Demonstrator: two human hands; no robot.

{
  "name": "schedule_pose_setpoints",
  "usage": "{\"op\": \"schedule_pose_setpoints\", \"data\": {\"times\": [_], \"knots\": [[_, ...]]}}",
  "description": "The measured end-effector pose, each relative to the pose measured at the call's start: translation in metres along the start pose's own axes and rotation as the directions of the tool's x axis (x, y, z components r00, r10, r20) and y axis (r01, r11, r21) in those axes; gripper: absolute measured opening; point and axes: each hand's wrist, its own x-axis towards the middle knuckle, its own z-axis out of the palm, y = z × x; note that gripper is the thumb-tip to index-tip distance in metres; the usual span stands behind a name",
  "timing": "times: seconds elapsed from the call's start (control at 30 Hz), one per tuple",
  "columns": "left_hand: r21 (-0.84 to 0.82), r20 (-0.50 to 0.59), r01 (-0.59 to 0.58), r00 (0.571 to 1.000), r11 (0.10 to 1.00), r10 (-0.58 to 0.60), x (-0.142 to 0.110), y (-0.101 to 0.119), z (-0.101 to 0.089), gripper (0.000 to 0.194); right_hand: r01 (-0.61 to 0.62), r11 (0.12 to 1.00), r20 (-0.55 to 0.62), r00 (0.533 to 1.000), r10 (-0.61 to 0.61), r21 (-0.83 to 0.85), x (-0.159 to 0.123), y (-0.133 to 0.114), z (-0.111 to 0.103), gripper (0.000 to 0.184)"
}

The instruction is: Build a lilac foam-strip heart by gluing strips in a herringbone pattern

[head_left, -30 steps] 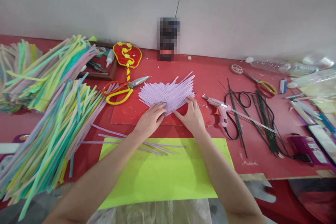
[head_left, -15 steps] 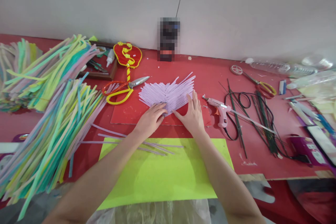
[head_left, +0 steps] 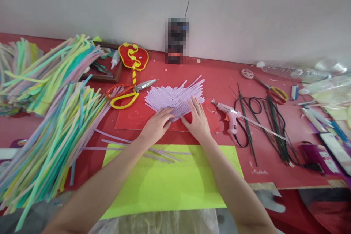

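Observation:
Purple pipe cleaners [head_left: 171,97] lie side by side in a V-shaped, feather-like layer on a red board [head_left: 131,119]. At the lower left of this layer rests my left hand [head_left: 159,119], fingers stretched flat over its bottom point. My right hand [head_left: 197,119] lies on the lower right part, fingers spread and thumb near the bottom point. Neither hand grips anything. Loose purple pipe cleaners [head_left: 164,152] cross the top of a yellow-green sheet [head_left: 170,182] below my hands, partly hidden by my left forearm.
Bundles of coloured pipe cleaners [head_left: 55,146] fill the left side. Scissors [head_left: 126,95] lie beside the layer, below a red fan-shaped piece [head_left: 133,56]. On the right are a pink glue gun [head_left: 231,115], dark green stems [head_left: 275,128], more scissors [head_left: 276,93] and plastic bottles [head_left: 290,69].
My right hand has slid slightly left and inward over the purple layer, uncovering its right edge. My left hand stays almost in place.

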Motion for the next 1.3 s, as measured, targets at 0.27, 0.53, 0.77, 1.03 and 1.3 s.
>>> {"op": "schedule_pose_setpoints", "data": {"times": [0.27,0.53,0.77,1.03,1.3], "knots": [[-0.008,0.001,0.003,1.000,1.000,-0.003,-0.001,0.001,-0.001,0.020,0.045,0.995,0.048,0.998,-0.049,0.093,-0.001,0.001,0.002,0.057],[-0.001,-0.004,-0.001,1.000,1.000,0.001,0.000,-0.001,0.000,0.019,0.086,0.996,0.076,0.994,-0.084,-0.024,-0.002,0.003,0.006,0.067],[0.001,-0.005,0.001,1.000,1.000,-0.001,-0.001,-0.001,0.002,0.020,0.054,0.992,0.096,0.994,-0.044,-0.110,-0.001,-0.002,0.004,0.077],[0.001,-0.001,0.001,1.000,1.000,-0.001,0.000,0.000,-0.001,0.019,-0.001,0.991,0.067,0.998,0.010,-0.135,0.001,-0.003,0.005,0.087],[-0.019,0.011,0.002,1.000,1.000,-0.001,0.000,0.001,-0.003,0.020,-0.083,0.993,0.053,0.995,0.088,-0.087,-0.007,0.002,-0.015,0.073]]}}
